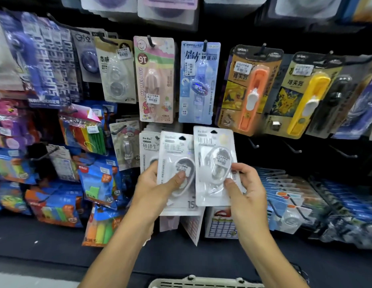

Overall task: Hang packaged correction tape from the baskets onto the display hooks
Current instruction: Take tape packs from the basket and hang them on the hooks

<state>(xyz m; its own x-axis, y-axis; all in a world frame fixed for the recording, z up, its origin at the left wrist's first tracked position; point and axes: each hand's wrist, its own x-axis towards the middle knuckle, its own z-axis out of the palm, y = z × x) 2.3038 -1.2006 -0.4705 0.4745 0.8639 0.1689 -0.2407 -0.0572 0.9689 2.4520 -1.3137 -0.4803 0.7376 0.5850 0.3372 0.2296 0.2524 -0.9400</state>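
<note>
Hands work in front of a black display wall hung with stationery cards. The left hand (158, 183) holds a white pack (176, 163) of correction tape, thumb pressed on its blister front, the other fingers behind the card. The right hand (245, 186) holds a second white pack (214, 163) just beside it, thumb on the front lower edge and fingertips curled over the right edge. The two packs overlap slightly, the right one in front and a little higher. Both stand upright with their hang holes at the top, and neither is on a hook.

Behind the left pack a third pack (148, 146) of the same kind hangs on the wall. Above them hang a pink card (155, 80) and a blue card (198, 82). To the right, three bare hooks (253, 143) jut from the wall, level with the tops of the held packs. Further up on the right hang an orange tool (252, 90) and a yellow tool (307, 96) on their cards. A basket rim (203, 282) shows at the bottom edge, its contents out of view.
</note>
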